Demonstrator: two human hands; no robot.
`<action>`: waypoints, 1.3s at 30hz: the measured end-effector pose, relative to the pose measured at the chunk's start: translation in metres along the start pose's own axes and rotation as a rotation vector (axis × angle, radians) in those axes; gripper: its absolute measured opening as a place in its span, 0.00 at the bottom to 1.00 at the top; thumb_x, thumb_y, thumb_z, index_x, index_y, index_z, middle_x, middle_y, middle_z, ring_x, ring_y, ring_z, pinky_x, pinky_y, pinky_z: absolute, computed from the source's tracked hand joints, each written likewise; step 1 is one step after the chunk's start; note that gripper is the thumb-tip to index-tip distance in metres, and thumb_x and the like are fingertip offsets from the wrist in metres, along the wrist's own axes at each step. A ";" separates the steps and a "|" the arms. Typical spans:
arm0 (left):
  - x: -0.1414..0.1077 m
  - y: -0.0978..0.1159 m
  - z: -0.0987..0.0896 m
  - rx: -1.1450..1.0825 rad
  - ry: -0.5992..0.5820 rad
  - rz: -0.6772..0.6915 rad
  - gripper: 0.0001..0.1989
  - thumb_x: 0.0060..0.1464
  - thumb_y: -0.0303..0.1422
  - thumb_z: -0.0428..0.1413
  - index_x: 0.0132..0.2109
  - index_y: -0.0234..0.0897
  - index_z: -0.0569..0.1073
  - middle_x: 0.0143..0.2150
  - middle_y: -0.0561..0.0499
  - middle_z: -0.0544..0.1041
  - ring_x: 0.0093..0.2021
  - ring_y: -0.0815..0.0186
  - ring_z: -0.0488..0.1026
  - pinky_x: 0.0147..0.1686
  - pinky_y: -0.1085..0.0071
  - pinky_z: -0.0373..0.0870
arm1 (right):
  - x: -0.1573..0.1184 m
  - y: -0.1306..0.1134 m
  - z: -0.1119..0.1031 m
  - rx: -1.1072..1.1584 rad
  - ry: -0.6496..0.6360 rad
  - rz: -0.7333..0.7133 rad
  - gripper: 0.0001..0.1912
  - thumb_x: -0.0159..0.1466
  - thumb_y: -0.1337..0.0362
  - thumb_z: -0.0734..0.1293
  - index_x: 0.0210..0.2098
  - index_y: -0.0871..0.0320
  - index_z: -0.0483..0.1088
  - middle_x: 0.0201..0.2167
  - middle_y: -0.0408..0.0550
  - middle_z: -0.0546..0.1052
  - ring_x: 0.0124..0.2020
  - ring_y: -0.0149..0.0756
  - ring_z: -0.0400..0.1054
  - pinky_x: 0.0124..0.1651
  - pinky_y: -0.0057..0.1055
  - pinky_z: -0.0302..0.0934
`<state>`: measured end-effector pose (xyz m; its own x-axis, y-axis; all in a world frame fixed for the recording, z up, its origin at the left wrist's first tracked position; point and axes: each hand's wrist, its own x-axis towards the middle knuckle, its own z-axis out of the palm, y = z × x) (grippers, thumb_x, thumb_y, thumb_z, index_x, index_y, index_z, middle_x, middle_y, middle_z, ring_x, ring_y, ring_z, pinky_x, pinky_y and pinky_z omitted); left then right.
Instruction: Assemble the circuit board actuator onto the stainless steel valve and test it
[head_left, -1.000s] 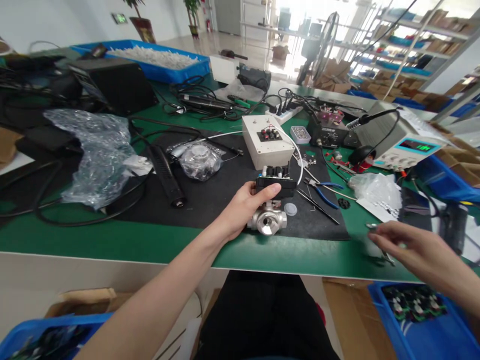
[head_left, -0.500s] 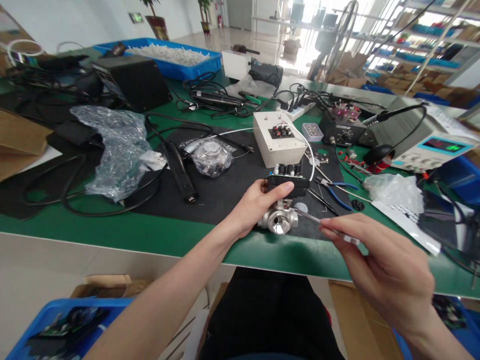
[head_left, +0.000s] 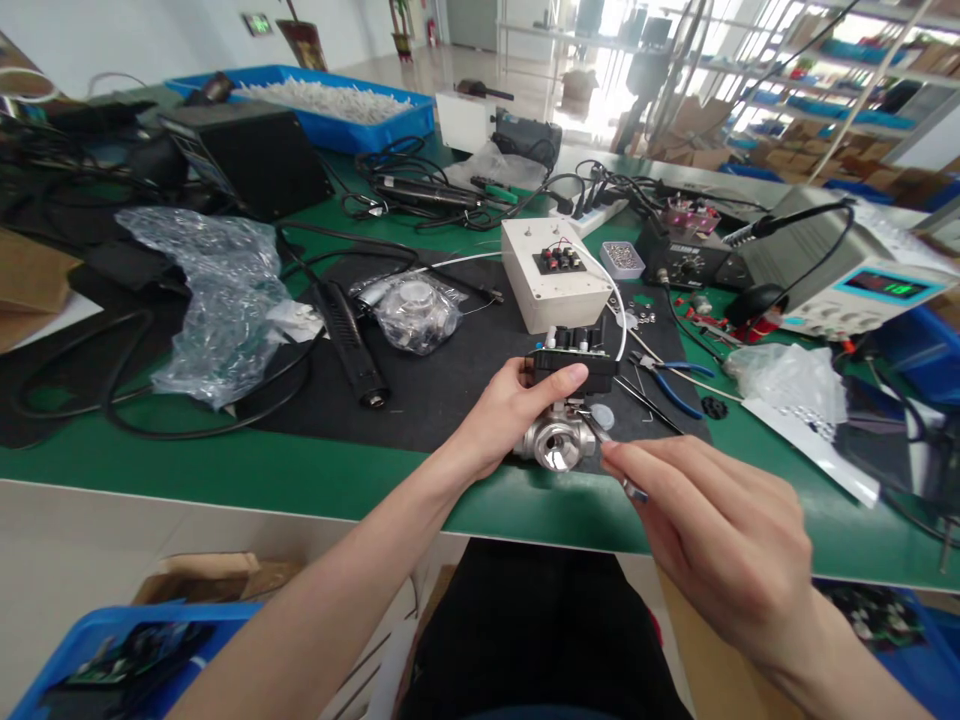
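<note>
My left hand (head_left: 517,410) is closed round a valve actuator (head_left: 581,372), a black housing with a circuit board and upright components on top. Below it is a shiny metal valve body (head_left: 559,445), its round port facing me. My right hand (head_left: 712,530) pinches a slim silver wrench (head_left: 596,428), whose far end reaches the joint between valve and housing; the contact itself is too small to make out. A white cable runs from the actuator up to a pale box (head_left: 555,285) with switches and terminals. A small translucent disc (head_left: 602,416) lies just behind the wrench.
Blue-handled pliers (head_left: 671,385) and tweezers (head_left: 649,405) lie to the right. Bagged metal part (head_left: 416,315), black rod-shaped tool (head_left: 349,345) and bubble wrap (head_left: 214,305) are at left. A power supply (head_left: 855,270) stands at right. Blue bins (head_left: 150,640) sit below the table.
My right hand has moved left and swung the wrench to a steeper angle, its far end still at the valve joint. My left hand holds the actuator in the same place.
</note>
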<state>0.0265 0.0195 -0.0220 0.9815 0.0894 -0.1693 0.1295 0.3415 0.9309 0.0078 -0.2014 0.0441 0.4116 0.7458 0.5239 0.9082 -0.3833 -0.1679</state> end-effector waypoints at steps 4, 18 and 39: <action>0.000 0.001 0.000 -0.003 0.000 0.007 0.30 0.53 0.50 0.72 0.53 0.32 0.78 0.54 0.40 0.82 0.46 0.60 0.81 0.46 0.66 0.75 | -0.005 0.009 0.002 0.063 0.032 0.100 0.16 0.72 0.76 0.67 0.56 0.58 0.76 0.49 0.49 0.83 0.45 0.35 0.78 0.45 0.30 0.69; -0.001 -0.001 -0.002 0.005 0.000 -0.003 0.32 0.53 0.51 0.71 0.55 0.33 0.76 0.54 0.39 0.82 0.48 0.58 0.81 0.48 0.64 0.75 | -0.042 0.069 0.026 1.028 0.197 0.983 0.16 0.65 0.53 0.78 0.42 0.59 0.79 0.32 0.47 0.81 0.28 0.33 0.75 0.32 0.29 0.72; -0.001 -0.001 0.001 0.014 0.037 -0.007 0.32 0.52 0.51 0.72 0.54 0.33 0.76 0.55 0.40 0.82 0.49 0.57 0.81 0.49 0.63 0.75 | -0.009 -0.005 -0.006 -0.047 -0.028 -0.008 0.17 0.72 0.76 0.67 0.59 0.64 0.73 0.48 0.54 0.79 0.44 0.41 0.71 0.46 0.37 0.68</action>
<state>0.0256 0.0185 -0.0230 0.9747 0.1218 -0.1877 0.1387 0.3292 0.9340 -0.0012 -0.2098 0.0455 0.4068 0.7636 0.5014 0.9073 -0.4018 -0.1243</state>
